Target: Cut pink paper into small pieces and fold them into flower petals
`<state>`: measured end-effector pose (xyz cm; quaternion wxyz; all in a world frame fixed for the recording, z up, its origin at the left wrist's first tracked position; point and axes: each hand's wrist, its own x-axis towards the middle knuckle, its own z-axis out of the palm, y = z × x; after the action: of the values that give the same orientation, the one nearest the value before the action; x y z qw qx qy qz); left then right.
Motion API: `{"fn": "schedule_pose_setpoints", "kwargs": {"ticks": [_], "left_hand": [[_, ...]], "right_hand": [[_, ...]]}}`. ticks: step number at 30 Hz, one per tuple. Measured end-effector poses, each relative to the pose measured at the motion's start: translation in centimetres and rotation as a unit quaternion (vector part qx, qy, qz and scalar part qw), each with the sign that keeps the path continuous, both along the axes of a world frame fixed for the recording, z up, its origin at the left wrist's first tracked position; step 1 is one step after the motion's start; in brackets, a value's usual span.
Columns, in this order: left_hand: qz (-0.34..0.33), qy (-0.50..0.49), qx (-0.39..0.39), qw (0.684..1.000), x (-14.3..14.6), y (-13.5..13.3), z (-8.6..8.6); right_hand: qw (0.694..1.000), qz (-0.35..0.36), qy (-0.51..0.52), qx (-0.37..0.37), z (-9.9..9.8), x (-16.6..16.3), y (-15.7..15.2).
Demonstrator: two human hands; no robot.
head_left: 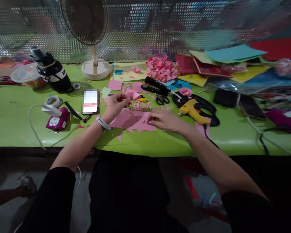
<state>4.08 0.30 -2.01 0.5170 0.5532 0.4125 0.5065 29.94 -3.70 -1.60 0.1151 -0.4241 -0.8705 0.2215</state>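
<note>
My left hand (115,105) is raised a little over the green table (12,119) and pinches a folded pink paper piece (133,94) between its fingers. A pale watch band circles that wrist. My right hand (163,120) lies low on a sheet of pink paper (129,120), fingertips pressed on its right edge. Pink paper scraps (140,105) are scattered around and behind the sheet.
Behind the hands lie a black stapler (156,85), scissors (162,99), a yellow glue gun (192,111) and a heap of folded pink pieces (161,68). A phone (90,102), tape roll (53,101), black bottle (52,71) and fan (92,38) stand left. Coloured paper sheets (232,63) pile at the right.
</note>
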Motion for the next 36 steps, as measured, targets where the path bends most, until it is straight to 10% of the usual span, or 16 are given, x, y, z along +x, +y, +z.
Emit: {"fn": "schedule_pose_setpoints", "kwargs": {"ticks": [12,17,25,36], "left_hand": [[-0.013,0.025,0.003,1.000,0.3,-0.1,-0.6],[-0.047,0.025,-0.037,0.998,0.3,-0.1,-0.4],[-0.137,0.016,-0.076,0.988,0.5,-0.6,0.2],[-0.131,0.035,-0.049,0.989,0.5,-0.7,0.1]], "right_hand": [[0.978,-0.095,0.185,0.008,6.3,-3.6,1.9],[0.973,-0.099,0.209,0.023,5.9,-4.0,3.5],[0.945,-0.075,0.250,-0.199,4.7,-2.5,5.0],[0.941,-0.067,0.258,-0.210,4.0,-2.4,5.1]]}}
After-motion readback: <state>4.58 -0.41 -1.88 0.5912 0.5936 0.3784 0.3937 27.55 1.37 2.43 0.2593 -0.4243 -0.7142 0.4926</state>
